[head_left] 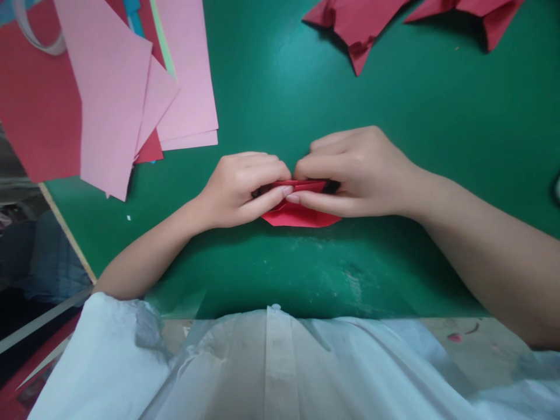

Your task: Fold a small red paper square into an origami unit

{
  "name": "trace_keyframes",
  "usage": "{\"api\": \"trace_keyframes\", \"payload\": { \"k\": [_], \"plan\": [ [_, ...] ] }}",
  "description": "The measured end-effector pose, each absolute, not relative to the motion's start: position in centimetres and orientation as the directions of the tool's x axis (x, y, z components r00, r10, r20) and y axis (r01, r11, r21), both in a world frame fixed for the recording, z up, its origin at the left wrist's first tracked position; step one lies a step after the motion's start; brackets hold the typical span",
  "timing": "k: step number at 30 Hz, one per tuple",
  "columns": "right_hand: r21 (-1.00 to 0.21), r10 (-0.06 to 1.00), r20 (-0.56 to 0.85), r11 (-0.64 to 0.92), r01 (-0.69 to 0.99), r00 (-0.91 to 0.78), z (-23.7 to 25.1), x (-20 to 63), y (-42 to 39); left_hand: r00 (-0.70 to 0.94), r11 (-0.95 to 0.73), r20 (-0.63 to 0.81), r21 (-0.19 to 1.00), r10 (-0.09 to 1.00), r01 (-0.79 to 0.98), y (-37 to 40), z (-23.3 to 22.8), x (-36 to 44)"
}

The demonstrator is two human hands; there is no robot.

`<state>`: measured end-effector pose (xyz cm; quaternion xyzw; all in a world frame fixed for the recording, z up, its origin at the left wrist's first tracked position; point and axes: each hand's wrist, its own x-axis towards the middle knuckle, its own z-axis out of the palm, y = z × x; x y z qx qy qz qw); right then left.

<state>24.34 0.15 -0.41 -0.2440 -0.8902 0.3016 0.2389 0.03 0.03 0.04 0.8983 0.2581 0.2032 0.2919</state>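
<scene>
Dark green surface point(271, 87), scuffed pale near its front edge. At the middle lies a small folded piece of red paper point(301, 217), partly flat on the surface, its upper flap raised between both hands. Left hand point(242, 189): fingers curled, thumb and fingertips pinched shut on the left end of the flap. Right hand point(350, 175): same pinch on the right end, thumb beneath, fingers over the top. The two hands' fingertips nearly meet above the fold. Far left: loose stack of pink paper sheets point(131, 87) overlapping a large red sheet point(35, 105). Top right: two crumpled folded red paper shapes point(359, 23), well apart from the hands.
</scene>
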Motion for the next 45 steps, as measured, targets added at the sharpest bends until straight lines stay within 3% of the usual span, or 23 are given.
{"api": "trace_keyframes", "payload": {
  "k": [9,45],
  "plan": [
    [-0.657,0.585,0.201,0.675,0.335,-0.786,-0.35,24.44,0.16,0.777,-0.682,0.185,0.626,0.602,0.379,-0.09,0.04,0.05],
    [-0.652,0.581,0.250,0.693,0.309,-0.775,-0.27,24.41,0.17,0.771,-0.717,0.268,0.618,0.578,0.323,-0.02,0.06,0.14]
  ]
}}
